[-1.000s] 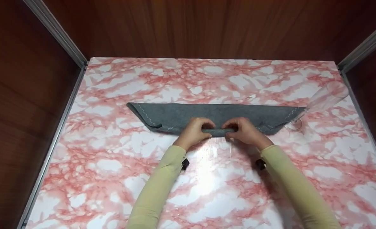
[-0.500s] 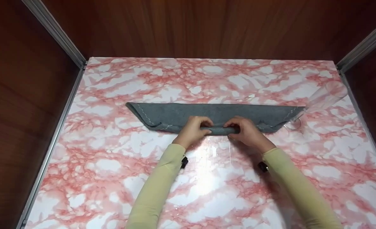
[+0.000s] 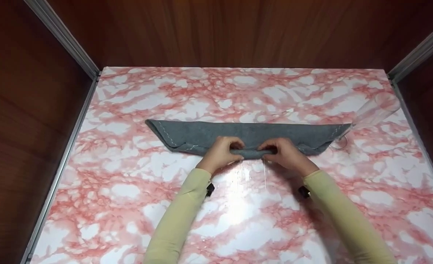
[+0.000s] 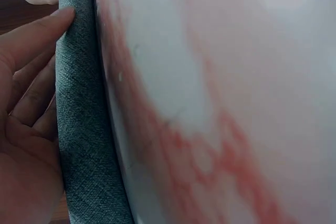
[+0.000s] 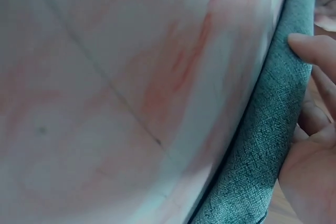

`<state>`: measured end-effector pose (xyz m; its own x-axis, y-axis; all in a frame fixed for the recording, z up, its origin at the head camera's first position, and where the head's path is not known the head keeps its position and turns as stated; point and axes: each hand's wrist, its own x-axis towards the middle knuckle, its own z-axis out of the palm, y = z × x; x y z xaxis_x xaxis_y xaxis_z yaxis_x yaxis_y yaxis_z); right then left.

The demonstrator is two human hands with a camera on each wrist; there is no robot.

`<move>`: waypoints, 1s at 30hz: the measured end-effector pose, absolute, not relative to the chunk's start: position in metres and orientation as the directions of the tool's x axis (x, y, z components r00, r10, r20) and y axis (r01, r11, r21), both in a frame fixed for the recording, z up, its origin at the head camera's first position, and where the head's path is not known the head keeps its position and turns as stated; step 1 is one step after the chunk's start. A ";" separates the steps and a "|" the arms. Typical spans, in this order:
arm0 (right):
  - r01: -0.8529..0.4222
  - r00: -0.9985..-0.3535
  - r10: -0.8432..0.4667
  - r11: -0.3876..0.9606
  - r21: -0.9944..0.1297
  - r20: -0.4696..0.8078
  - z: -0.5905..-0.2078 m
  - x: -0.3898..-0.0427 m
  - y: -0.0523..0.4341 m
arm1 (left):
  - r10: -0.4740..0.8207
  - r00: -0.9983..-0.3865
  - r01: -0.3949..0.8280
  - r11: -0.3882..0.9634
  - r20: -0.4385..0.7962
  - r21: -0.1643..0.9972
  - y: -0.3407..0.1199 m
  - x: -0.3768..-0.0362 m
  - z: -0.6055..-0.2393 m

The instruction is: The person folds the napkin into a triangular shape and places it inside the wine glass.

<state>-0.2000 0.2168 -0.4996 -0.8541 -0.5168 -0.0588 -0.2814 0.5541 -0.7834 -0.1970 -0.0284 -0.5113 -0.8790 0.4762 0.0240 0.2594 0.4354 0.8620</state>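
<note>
A grey cloth (image 3: 220, 130) with pale stitching along its slanted ends lies across the middle of the table, its near edge rolled into a thick fold. My left hand (image 3: 221, 152) grips this roll left of centre, thumb on the near side and fingers curled over the far side. Just to the right, my right hand (image 3: 284, 153) holds the same roll in a mirrored grip, a short stretch of cloth showing between the two. In the left wrist view the thumb (image 4: 60, 22) presses on the roll; the right thumb (image 5: 310, 48) does likewise in the right wrist view.
A clear stemmed glass (image 3: 375, 112) lies on its side at the right, its foot by the cloth's right end. The table (image 3: 128, 220) has a red and white marbled top. Brown wooden panels (image 3: 238, 33) enclose the back and sides.
Both hands have kept their hold on the roll and moved slightly apart. Over the last half second the hands and cloth have shifted a little toward me. The glass stays put.
</note>
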 end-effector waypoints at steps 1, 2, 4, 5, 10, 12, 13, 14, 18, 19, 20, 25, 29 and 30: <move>-0.275 -0.852 -0.520 0.551 -0.788 -0.066 -0.499 -0.200 0.217 | 0.483 -0.875 0.263 0.433 0.025 0.862 -0.029 -0.196 -0.511; -0.272 -0.850 -0.522 0.548 -0.791 -0.070 -0.499 -0.199 0.217 | 0.488 -0.872 0.270 0.432 0.028 0.860 -0.029 -0.196 -0.512; -0.269 -0.849 -0.524 0.549 -0.792 -0.075 -0.499 -0.199 0.217 | 0.499 -0.866 0.284 0.433 0.035 0.856 -0.029 -0.195 -0.512; -0.266 -0.848 -0.525 0.548 -0.793 -0.078 -0.499 -0.199 0.217 | 0.502 -0.864 0.292 0.434 0.040 0.852 -0.029 -0.195 -0.512; -0.241 -0.842 -0.530 0.534 -0.810 -0.099 -0.497 -0.197 0.217 | 0.499 -0.865 0.305 0.442 0.052 0.843 -0.030 -0.192 -0.512; -0.232 -0.843 -0.528 0.535 -0.812 -0.107 -0.496 -0.196 0.216 | 0.494 -0.869 0.298 0.449 0.044 0.842 -0.030 -0.192 -0.511; -0.231 -0.844 -0.525 0.538 -0.811 -0.109 -0.496 -0.196 0.215 | 0.491 -0.870 0.295 0.453 0.041 0.841 -0.030 -0.192 -0.511; -0.233 -0.846 -0.523 0.544 -0.806 -0.108 -0.496 -0.195 0.215 | 0.488 -0.872 0.292 0.458 0.037 0.840 -0.030 -0.191 -0.511; -0.256 -0.864 -0.498 0.566 -0.784 -0.078 -0.498 -0.195 0.213 | 0.475 -0.879 0.277 0.465 0.027 0.841 -0.030 -0.192 -0.511; -0.263 -0.869 -0.491 0.568 -0.780 -0.064 -0.499 -0.194 0.212 | 0.471 -0.882 0.273 0.461 0.028 0.845 -0.030 -0.192 -0.511; -0.270 -0.874 -0.484 0.569 -0.777 -0.051 -0.499 -0.194 0.212 | 0.466 -0.884 0.266 0.458 0.026 0.848 -0.030 -0.193 -0.512; -0.296 -0.888 -0.460 0.549 -0.782 0.013 -0.500 -0.192 0.209 | 0.442 -0.897 0.234 0.452 0.012 0.861 -0.030 -0.194 -0.513; -0.276 -0.893 -0.449 0.531 -0.801 0.010 -0.500 -0.192 0.206 | 0.426 -0.905 0.197 0.462 -0.021 0.865 -0.030 -0.195 -0.511; -0.274 -0.892 -0.451 0.530 -0.802 0.007 -0.500 -0.192 0.206 | 0.423 -0.906 0.187 0.464 -0.031 0.866 -0.030 -0.195 -0.511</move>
